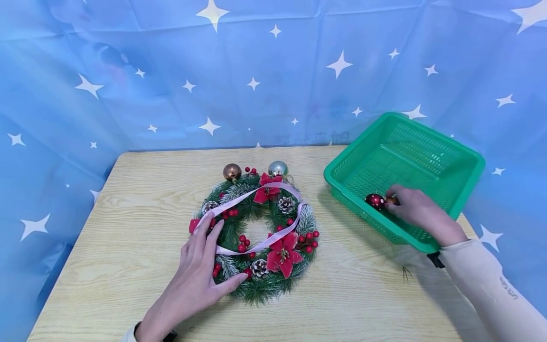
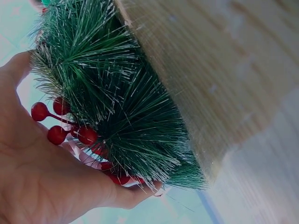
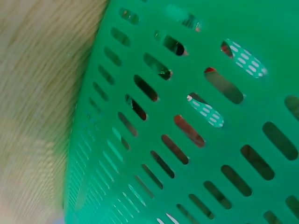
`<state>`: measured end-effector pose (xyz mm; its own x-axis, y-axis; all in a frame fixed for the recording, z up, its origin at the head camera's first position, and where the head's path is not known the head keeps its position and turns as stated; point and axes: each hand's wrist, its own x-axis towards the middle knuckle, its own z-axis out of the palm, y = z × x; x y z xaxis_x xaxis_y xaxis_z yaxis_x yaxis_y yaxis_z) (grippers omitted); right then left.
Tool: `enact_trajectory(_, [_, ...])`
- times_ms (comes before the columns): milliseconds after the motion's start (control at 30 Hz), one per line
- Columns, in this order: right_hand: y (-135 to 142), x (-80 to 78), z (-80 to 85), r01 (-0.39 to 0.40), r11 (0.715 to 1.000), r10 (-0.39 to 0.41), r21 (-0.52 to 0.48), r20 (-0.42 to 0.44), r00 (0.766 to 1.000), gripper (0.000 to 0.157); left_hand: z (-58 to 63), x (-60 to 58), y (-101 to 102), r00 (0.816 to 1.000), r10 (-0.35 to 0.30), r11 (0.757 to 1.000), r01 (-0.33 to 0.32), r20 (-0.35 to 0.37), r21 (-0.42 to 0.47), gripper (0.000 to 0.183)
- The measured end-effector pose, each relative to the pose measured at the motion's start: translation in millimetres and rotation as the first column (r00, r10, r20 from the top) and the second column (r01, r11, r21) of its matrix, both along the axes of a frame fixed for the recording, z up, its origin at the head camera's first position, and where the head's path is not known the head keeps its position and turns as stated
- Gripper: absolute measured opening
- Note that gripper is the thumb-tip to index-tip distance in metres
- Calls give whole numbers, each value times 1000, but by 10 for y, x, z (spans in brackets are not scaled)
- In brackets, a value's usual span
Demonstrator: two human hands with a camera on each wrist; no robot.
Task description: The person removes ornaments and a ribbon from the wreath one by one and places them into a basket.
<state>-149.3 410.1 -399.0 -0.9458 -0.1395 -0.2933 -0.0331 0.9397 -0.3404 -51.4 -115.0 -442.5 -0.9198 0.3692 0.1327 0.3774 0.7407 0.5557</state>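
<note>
A green Christmas wreath (image 1: 260,289) lies on the table, trimmed with red poinsettias (image 1: 284,255), pinecones (image 1: 286,204) and red berries. A pale pink ribbon (image 1: 273,240) loops across its top. My left hand (image 1: 194,275) rests on the wreath's near left side with fingers extended and thumb spread apart; the left wrist view has it beside the berries (image 2: 57,135) and green needles. Inside the green basket (image 1: 342,197), my right hand (image 1: 412,206) has its fingers bent down over a brownish bauble (image 1: 393,200), partly hidden by them. A dark red dotted bauble (image 1: 375,201) touches it.
A brown bauble (image 1: 232,172) and a silvery blue bauble (image 1: 278,168) sit at the wreath's far edge. The slotted basket wall (image 3: 196,163) fills most of the right wrist view. A blue star-printed cloth (image 1: 256,104) hangs behind the wooden table (image 1: 141,199).
</note>
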Motion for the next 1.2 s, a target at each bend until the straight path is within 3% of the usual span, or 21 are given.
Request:
enact_trajectory(333, [-23, 31, 14, -19, 999, 20, 32, -7, 1000, 42, 0, -15, 4, 1000, 2, 1000, -2, 18, -7, 125])
enact_trajectory(700, [-163, 124, 53, 70, 997, -73, -34, -122, 990, 56, 9, -13, -17, 1000, -12, 1000, 12, 10, -3, 123])
enact_trajectory(900, [-357, 196, 98, 96, 986, -124, -134, -227, 966, 76, -1, -30, -28, 1000, -29, 1000, 29, -6, 5, 122])
enact_trajectory(1033, [-521, 299, 157, 79, 977, -136, -196, -300, 944, 76, -9, -55, -46, 999, -47, 999, 47, -23, 10, 122])
enact_trajectory(1200, [-785, 433, 203, -65, 960, -67, -272, -450, 890, 64, -10, -83, -80, 997, -67, 998, 67, -25, 12, 120])
